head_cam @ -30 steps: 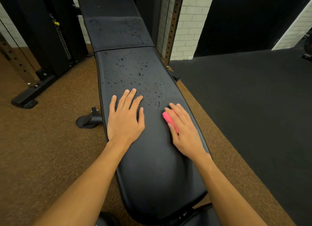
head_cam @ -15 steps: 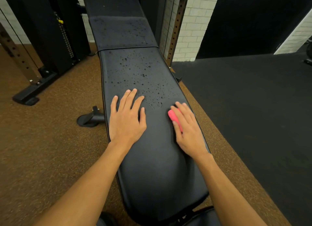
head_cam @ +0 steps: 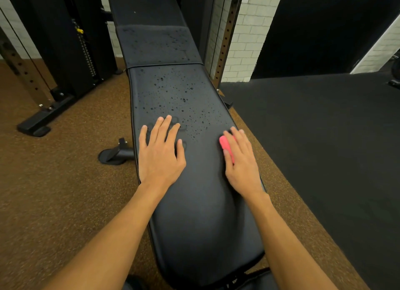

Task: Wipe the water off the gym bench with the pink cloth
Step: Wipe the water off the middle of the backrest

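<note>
Pink cloth (head_cam: 226, 146) lies on the right side of the black gym bench (head_cam: 201, 214), under our right hand (head_cam: 242, 162), whose nearly straight fingers press it down flat. Our left hand (head_cam: 161, 155) rests flat on the bench with straight, spread fingers and holds nothing. Water drops (head_cam: 179, 97) cover the bench surface just beyond both hands.

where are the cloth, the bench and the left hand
cloth (head_cam: 226, 146): head view, on its exposed pink edge
bench (head_cam: 201, 224): head view, on the bare dry pad at the near end
left hand (head_cam: 161, 157): head view, on the back of the hand
</note>
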The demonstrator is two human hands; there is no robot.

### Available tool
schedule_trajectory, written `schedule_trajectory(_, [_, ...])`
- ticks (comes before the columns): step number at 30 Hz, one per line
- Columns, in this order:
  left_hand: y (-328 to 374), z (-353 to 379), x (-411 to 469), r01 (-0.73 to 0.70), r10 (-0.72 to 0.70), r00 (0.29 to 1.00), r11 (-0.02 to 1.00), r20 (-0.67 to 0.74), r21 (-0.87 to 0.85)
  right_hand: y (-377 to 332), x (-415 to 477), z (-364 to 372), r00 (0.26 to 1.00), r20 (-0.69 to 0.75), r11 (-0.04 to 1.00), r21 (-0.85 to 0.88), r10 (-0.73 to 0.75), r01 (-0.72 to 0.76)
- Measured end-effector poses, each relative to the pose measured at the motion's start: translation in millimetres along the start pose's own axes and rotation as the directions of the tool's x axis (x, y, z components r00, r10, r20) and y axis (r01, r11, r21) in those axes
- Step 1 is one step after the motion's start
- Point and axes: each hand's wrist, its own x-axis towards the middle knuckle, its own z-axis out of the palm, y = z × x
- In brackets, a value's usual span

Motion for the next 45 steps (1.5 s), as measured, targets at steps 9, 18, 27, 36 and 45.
schedule_trajectory(9, [0.5,-0.2,0.7,0.007,-0.007,1.0,1.0,-0.005,-0.005,-19.7,36.8,15.3,0.996,0.036,0.996,0.0,-0.085,0.085])
schedule_trajectory(18, [0.2,2.5,1.9,0.014,-0.014,1.0,1.0,-0.002,-0.011,-19.0,65.6,27.8,0.988,-0.074,0.991,0.011,0.134,-0.133])
schedule_trajectory(27, [-0.1,3.8,2.3,0.016,-0.017,1.0,1.0,-0.013,-0.021,-3.0,28.9,13.6,0.996,-0.062,0.997,0.031,0.067,-0.065])
schedule_trajectory(36, [-6.7,5.2,0.2,0.022,-0.03,0.998,0.991,-0.058,-0.129,-41.3,7.4,20.5,0.99,0.043,0.99,0.037,-0.137,0.135])
schedule_trajectory(45, [-33.2,-0.3,13.9,0.039,-0.056,0.994,0.985,-0.097,-0.165,-52.3,30.3,33.9,0.994,-0.066,0.995,0.055,0.091,-0.087])
